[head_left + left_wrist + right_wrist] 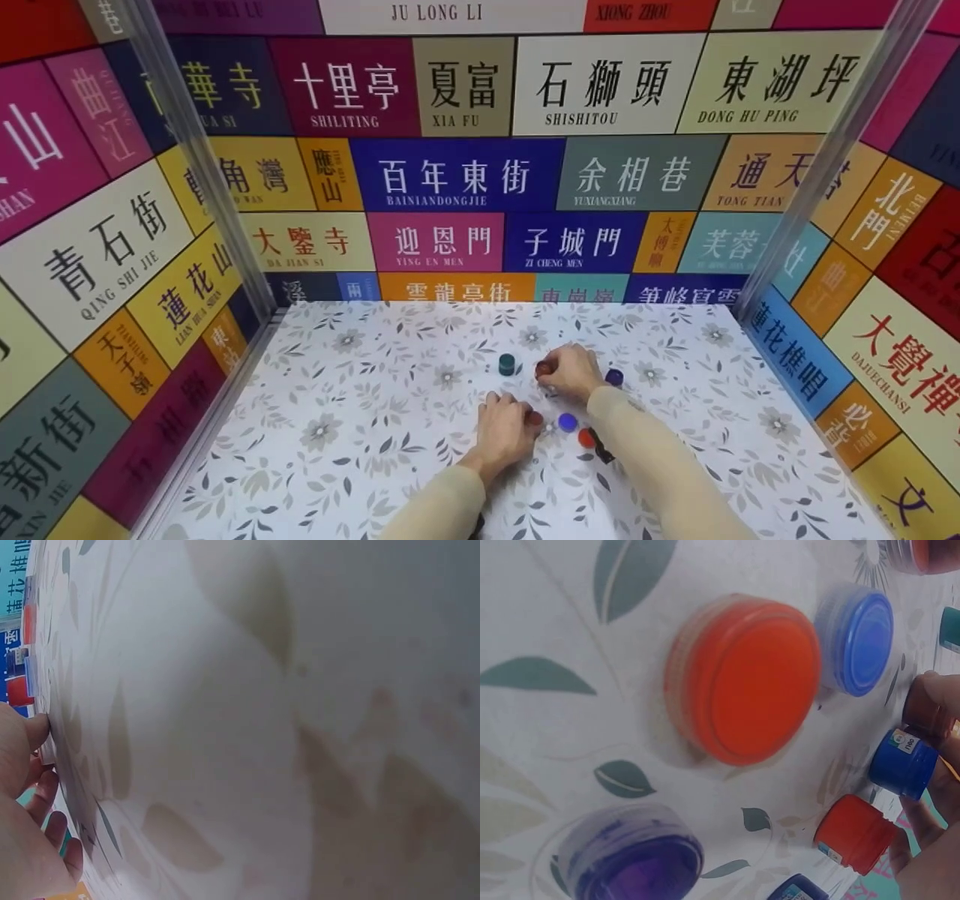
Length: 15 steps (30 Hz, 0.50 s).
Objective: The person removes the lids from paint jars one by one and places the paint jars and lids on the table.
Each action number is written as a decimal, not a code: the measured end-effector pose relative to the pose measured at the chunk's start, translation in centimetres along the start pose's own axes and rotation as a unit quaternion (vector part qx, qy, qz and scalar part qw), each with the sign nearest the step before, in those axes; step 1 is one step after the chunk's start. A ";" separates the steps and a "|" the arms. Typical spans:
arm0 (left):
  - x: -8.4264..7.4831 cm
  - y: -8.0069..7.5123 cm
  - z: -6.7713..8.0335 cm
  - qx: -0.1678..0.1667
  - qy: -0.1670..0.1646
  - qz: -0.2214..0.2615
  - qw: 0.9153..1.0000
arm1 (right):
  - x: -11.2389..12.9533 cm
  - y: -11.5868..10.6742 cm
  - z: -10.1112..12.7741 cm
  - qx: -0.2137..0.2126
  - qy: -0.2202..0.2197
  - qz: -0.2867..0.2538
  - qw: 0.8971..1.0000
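My left hand (pixel 504 426) pinches a reddish-brown lid (pixel 533 418) low over the table; in the left wrist view its pale rim (pixel 48 753) shows between thumb and fingers. Farther forward, my right hand (pixel 571 373) grips a small brown paint jar (pixel 543 369), whose top I cannot make out. The right wrist view has this brown jar (pixel 921 706) under the thumb, with a blue jar (pixel 904 763) and a red jar (pixel 855 832) close by the fingers. A dark green jar (pixel 507 365) stands to the left of the right hand.
On the flowered tabletop (pixel 375 450) lie a blue lid (pixel 568 422), an orange lid (pixel 586 437) and a purple lid (pixel 641 859). A dark blue jar (pixel 614 376) stands beside the right wrist. Sign-covered walls (pixel 457 172) enclose the table's back and sides.
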<state>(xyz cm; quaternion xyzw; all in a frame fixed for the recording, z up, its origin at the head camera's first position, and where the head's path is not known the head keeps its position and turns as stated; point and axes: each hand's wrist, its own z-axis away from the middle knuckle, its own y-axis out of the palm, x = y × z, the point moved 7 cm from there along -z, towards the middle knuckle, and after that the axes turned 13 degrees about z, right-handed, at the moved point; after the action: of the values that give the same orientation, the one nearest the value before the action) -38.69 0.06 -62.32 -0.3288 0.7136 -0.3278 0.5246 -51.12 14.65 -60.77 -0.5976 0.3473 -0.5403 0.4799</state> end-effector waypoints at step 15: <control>0.2 -0.5 0.2 0.008 -0.008 0.021 1.000 | -0.1 -0.2 0.3 -0.005 -0.010 -0.001 1.000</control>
<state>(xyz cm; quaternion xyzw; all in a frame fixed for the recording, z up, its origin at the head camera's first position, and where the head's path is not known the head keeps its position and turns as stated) -38.51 -0.44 -62.05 -0.3116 0.7136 -0.3198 0.5397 -50.87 14.89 -60.58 -0.6057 0.3447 -0.5332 0.4796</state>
